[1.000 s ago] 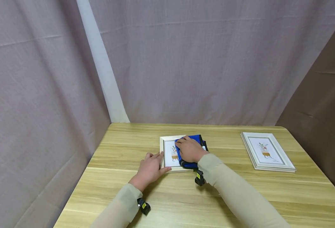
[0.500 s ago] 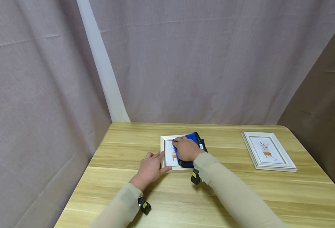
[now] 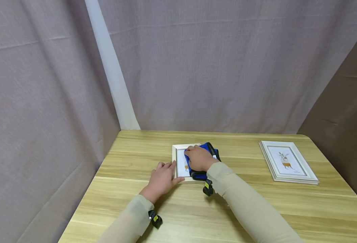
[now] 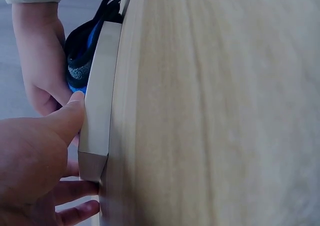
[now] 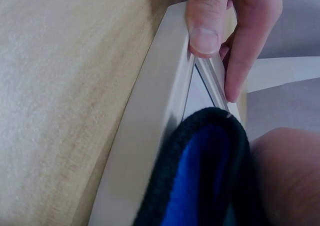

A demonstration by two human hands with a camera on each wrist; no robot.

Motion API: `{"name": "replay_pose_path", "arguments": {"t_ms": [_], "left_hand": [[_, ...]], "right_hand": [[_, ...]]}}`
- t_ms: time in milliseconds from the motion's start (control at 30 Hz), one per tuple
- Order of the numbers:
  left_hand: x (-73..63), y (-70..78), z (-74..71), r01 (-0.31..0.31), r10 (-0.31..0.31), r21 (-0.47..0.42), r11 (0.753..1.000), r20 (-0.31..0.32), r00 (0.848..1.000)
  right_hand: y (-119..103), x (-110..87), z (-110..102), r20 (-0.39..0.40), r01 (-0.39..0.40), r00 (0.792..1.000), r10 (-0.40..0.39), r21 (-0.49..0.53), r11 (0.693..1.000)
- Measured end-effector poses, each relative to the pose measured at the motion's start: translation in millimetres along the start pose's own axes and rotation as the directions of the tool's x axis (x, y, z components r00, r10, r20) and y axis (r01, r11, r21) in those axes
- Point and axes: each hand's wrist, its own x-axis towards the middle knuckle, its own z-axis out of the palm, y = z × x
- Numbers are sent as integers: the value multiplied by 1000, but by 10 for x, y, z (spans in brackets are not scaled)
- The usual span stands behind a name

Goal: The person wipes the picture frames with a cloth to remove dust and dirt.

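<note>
A white picture frame (image 3: 174, 157) with a printed plant drawing lies flat on the table in the head view. My left hand (image 3: 161, 179) rests on its near left corner, thumb on the front border and fingers along the left side. In the left wrist view the left thumb (image 4: 70, 117) touches the frame's edge (image 4: 100, 96). My right hand (image 3: 200, 158) holds a folded blue cloth with black edging (image 3: 199, 176) against the frame, covering its right part. In the right wrist view the cloth (image 5: 185, 191) stands folded up close to the camera, hiding most of the picture.
At the right of the wooden table (image 3: 130, 152) lies a stack of white frames (image 3: 310, 174), the top one with a similar plant picture. Grey curtains (image 3: 215, 74) hang behind and to the left. A brown cloth (image 3: 348, 118) hangs on the right side.
My right hand and the blue cloth have shifted slightly left over the picture, then hardly moved in the last half second. The left hand stays at the frame's corner.
</note>
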Motion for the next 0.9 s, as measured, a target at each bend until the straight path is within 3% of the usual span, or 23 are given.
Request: {"name": "replay_pose_path", "arguments": {"t_ms": [467, 900], "left_hand": [[15, -9, -19, 0, 0, -23, 1000, 10, 1000], [13, 19, -31, 2, -2, 14, 1000, 36, 999]], "right_hand": [[-48, -142, -97, -1, 77, 997, -77, 94, 993], [-175, -330, -96, 13, 92, 995, -95, 126, 988]]}}
